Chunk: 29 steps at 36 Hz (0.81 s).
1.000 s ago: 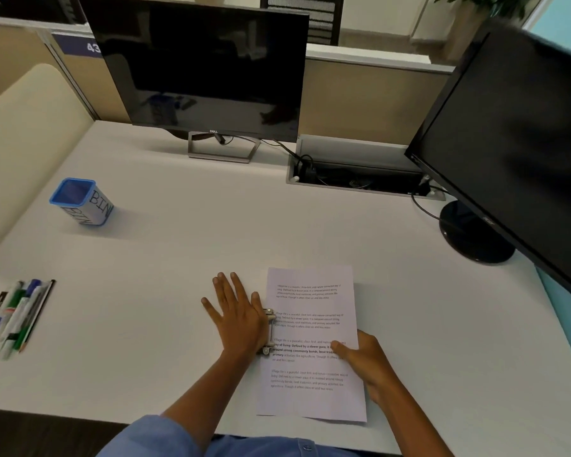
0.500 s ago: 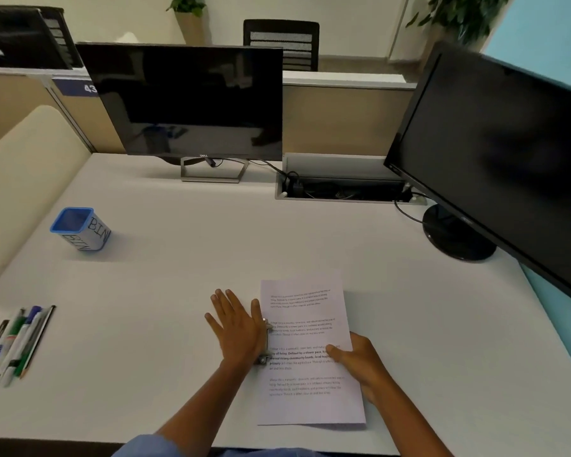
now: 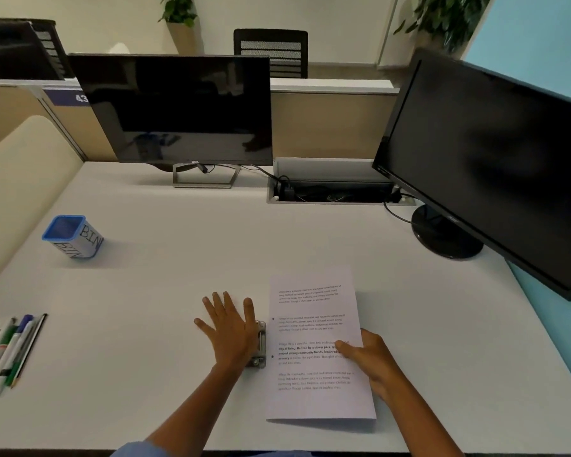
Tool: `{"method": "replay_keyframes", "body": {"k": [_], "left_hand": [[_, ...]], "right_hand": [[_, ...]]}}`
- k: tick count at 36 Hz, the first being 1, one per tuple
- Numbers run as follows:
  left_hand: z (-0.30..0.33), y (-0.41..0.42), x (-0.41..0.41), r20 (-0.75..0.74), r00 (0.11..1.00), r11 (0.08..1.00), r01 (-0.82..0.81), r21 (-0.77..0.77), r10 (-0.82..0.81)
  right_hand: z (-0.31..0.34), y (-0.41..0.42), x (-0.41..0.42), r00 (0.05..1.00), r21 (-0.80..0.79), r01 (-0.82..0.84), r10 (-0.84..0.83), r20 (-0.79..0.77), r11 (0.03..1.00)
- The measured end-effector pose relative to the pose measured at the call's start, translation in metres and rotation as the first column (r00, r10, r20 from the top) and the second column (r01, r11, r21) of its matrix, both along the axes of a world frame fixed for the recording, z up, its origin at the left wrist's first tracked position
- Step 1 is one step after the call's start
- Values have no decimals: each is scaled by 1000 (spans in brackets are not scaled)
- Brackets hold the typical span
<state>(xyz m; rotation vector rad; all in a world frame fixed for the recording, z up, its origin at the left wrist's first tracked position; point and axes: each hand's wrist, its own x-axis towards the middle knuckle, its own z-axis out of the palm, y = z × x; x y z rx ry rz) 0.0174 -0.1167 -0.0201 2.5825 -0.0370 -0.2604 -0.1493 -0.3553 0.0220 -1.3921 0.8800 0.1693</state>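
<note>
A printed sheet of paper [image 3: 314, 305] lies on the white desk [image 3: 165, 278] in front of me. Two small dark holes show along its left margin. My right hand [image 3: 373, 361] pinches the sheet's right edge, thumb on top, and that edge is slightly lifted. Just left of the sheet sits a small metal hole punch [image 3: 260, 344]. My left hand [image 3: 231, 331] lies flat on the punch with straight, spread fingers and covers most of it. A narrow gap separates the punch from the paper.
A blue-rimmed pot marked BIN [image 3: 73, 237] stands at the left. Several pens and markers [image 3: 7, 351] lie near the left edge. Two dark monitors [image 3: 178, 107] [image 3: 495, 166] stand at the back and right, with an open cable tray [image 3: 337, 189] between them.
The sheet has slid right, out of the punch, with my right hand on it, and two holes now show on its margin. My left hand stays on the punch. My view has tilted up.
</note>
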Motion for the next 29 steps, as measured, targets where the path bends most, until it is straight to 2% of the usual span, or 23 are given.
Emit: {"method": "replay_keyframes", "body": {"k": [2, 4, 6, 11, 15, 19, 29], "left_hand": [[3, 2, 0, 109, 994, 982, 45, -186, -25], [5, 2, -3, 150, 987, 910, 115, -398, -58], [8, 0, -7, 158, 980, 853, 182, -490, -118], [24, -15, -25, 237, 937, 772, 347, -532, -258], [28, -31, -45, 134, 943, 727, 321, -607, -304], [32, -48, -57, 7, 963, 782, 223, -581, -269], [33, -110, -76, -60, 928, 773, 269, -575, -367]], "right_hand": [[1, -5, -4, 1000, 12, 9, -9, 8, 1000], [2, -9, -8, 1000, 17, 18, -18, 19, 1000], [2, -13, -12, 999, 27, 32, -33, 30, 999], [4, -22, -21, 995, 50, 73, -77, 70, 996], [8, -32, -29, 987, 62, 109, -115, 113, 992], [13, -46, -38, 978, 79, 137, -147, 145, 987], [22, -98, -73, 973, 48, 188, -193, 124, 981]]}}
